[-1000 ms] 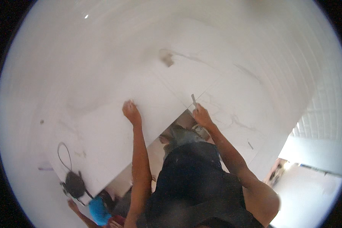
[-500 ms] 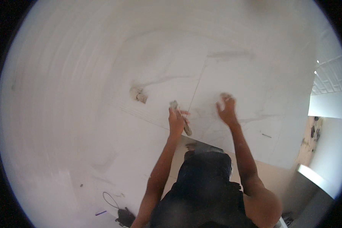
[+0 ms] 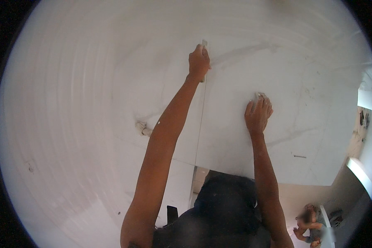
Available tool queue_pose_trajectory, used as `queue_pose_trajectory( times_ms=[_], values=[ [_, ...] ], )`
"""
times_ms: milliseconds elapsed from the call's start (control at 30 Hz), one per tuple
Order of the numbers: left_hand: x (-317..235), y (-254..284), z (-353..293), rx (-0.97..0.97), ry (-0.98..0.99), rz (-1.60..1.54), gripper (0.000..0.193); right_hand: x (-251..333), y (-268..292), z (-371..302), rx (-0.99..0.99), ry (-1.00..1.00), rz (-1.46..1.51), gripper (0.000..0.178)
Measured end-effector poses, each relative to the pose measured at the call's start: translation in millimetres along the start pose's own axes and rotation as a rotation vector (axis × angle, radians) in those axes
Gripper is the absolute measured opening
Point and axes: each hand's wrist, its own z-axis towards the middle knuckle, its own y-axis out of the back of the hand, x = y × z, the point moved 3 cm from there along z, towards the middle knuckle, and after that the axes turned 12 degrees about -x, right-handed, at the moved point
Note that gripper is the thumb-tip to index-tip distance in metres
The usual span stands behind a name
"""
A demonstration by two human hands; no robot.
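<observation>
Large pale marbled tiles point(image 3: 231, 74) lie before me, divided by a thin dark joint line. My left hand point(image 3: 199, 63) is closed round a slim hand tool point(image 3: 204, 42). Its pale end shows beyond the fingers beside the joint, and the other end sticks out below the palm. On the tile right of the joint rests my right hand point(image 3: 258, 115), palm down and fingers stretched out. Whitish residue marks its fingertips; whether anything thin lies beneath them is hidden. A crumpled beige rag point(image 3: 141, 128) lies left of my left forearm, partly covered by it.
A thin dark nail-like piece point(image 3: 300, 156) lies on the right tile. Past the tile edge at the lower right is another person point(image 3: 310, 225), near a white rail point(image 3: 327, 223). At far right, dark items sit on a brownish strip point(image 3: 356, 134).
My left hand has moved forward along the joint with the tool, its arm now extended. The right hand has shifted slightly right and settled on the tile. Another person has come into view.
</observation>
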Motion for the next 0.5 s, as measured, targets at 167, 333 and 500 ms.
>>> queue_pose_trajectory(
  times_ms=[167, 333, 500],
  values=[
    [14, -30, 29, -0.169, -0.258, 0.376, 0.02, -1, 0, 4, 0.044, -0.05, 0.055, 0.036],
    [12, -49, 41, -0.017, -0.033, 0.319, 0.022, -11, -5, 7, 0.025, -0.062, 0.063, 0.034],
    [22, -58, 54, -0.003, -0.046, 0.396, 0.023, -13, -9, 7, 0.055, -0.068, 0.067, 0.033]
  ],
)
